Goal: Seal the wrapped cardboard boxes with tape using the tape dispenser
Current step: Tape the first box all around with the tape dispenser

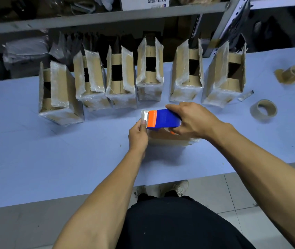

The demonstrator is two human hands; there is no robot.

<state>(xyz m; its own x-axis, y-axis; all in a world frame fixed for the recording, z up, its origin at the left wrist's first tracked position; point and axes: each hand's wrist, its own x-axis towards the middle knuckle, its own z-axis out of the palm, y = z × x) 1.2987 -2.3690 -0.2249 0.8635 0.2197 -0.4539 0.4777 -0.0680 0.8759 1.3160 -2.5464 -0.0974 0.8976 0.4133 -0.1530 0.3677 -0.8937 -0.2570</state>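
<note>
Six wrapped boxes (pixel 150 72) stand open in a row across the surface (pixel 35 159), waiting; my right hand (pixel 195 121) grips the tape dispenser (pixel 163 118) above another box while my left fingers (pixel 142 123) pinch the tape end (pixel 144 115), ready to pull

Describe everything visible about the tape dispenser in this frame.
The tape dispenser has a blue plastic body and an orange front section, with clear tape at its toothed end. It is held lying sideways above a box on the table. The right hand grips its rear; the left hand pinches the tape end.
</note>
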